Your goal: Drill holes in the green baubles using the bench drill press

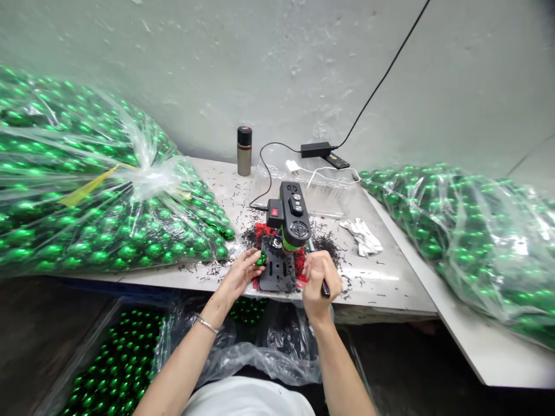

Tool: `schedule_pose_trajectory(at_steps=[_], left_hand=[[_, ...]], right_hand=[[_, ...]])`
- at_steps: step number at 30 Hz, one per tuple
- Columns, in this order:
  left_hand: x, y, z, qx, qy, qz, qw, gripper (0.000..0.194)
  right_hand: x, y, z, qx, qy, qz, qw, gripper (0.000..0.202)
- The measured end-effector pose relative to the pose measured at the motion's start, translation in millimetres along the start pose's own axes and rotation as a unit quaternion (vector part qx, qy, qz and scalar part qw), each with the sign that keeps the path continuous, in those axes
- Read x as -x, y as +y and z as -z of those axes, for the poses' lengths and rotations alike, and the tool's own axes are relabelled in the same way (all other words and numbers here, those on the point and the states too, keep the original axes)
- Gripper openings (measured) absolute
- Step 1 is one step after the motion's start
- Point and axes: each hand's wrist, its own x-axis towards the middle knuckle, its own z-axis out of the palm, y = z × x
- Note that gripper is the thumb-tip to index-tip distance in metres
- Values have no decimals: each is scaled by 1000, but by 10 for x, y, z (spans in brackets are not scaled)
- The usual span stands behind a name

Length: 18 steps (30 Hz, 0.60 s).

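My left hand [243, 270] pinches a shiny green ball [261, 258] at the left side of a small black bench drill press [296, 214]. The fist of my right hand [321, 280] is wrapped round the black-tipped lever [325, 289] on the machine's right. Below the machine's head lies its slotted black base plate [277, 274], next to the ball. Red material [300, 263] and heaps of black shavings [323, 248] surround the base. Whether the ball touches the plate I cannot tell.
Big clear bags of green balls stand left [130, 248] and right [459, 231]. Behind the machine are a flask [244, 153], a clear plastic tray [333, 199] and a power adapter [315, 150]. White gloves [363, 237] lie right. More balls [117, 358] fill a container below.
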Motion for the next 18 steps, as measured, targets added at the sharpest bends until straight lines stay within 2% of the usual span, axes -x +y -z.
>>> schedule_pose_trajectory(at_steps=[3, 7, 10, 13, 15, 18], left_hand=[[7, -16, -29, -17, 0, 2, 1000, 37], [2, -47, -76, 0, -8, -2, 1000, 33], [-20, -74, -88, 1, -4, -26, 1000, 33], [-61, -136, -77, -80, 1, -85, 993, 35], [-97, -206, -62, -175, 4, -150, 973, 36], [-147, -322, -38, -312, 11, -244, 918, 37]], right_hand=[[-98, -64, 17, 3, -17, -9, 1000, 33], [-186, -127, 37, 9, -27, -11, 1000, 33], [-211, -138, 43, 8, -32, -8, 999, 34], [-219, -134, 43, -1, -31, 0, 1000, 34], [-219, -132, 43, 0, -27, 2, 1000, 34], [-208, -127, 44, 8, -27, 1, 1000, 34]])
